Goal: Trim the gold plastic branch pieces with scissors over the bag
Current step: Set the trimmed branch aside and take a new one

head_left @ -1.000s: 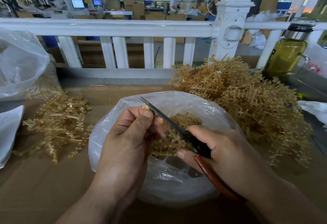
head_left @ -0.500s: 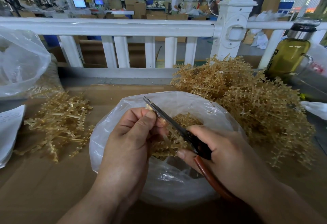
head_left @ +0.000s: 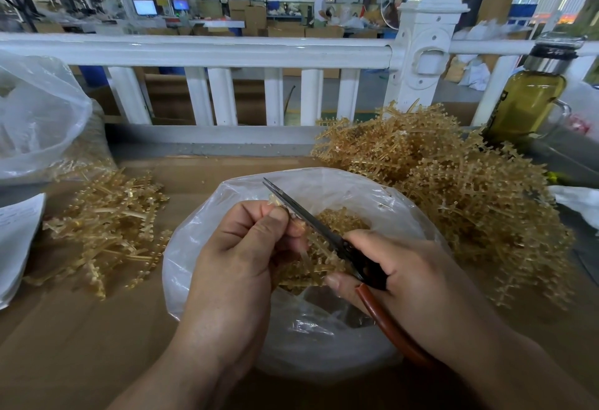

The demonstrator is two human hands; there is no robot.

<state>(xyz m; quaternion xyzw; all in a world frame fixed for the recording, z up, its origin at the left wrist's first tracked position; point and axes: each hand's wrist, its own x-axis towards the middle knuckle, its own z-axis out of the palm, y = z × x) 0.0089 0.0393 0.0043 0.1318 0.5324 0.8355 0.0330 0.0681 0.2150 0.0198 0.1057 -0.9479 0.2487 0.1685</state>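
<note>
Almost nothing has moved since the earlier frames: both hands and the blades have only drifted a little to the right. The left hand [head_left: 240, 257] pinches a thin gold plastic branch piece [head_left: 275, 201] between thumb and curled fingers, above the open mouth of the clear plastic bag [head_left: 324, 344], which stands on the brown cardboard-covered counter [head_left: 81, 344] near the person. The right hand [head_left: 411, 276] is closed around the red-brown handles of the dark-bladed scissors [head_left: 304, 215]. The blades lie against the piece just beside the left thumb and seem nearly together, though I cannot tell this surely. Cut gold bits [head_left: 337, 225] already lie inside the bag.

I judge that the trimming step is in hand, in the middle of one snip. The next move calls for finishing the cut so that the offcut falls into the bag. After that, probably, the piece goes to the small flat pile of gold branches [head_left: 110, 225] at the left and a new one comes from the big tangled gold heap [head_left: 470, 202] at the right. That heap is large, so much work seems to remain.

A white paper sheet [head_left: 16, 237] at the left edge carries faint print, too blurred to read. The glass bottle of olive-yellow liquid [head_left: 525, 105] at the far right shows no readable label, and the lit screens [head_left: 145, 7] in the far hall are too small.
</note>
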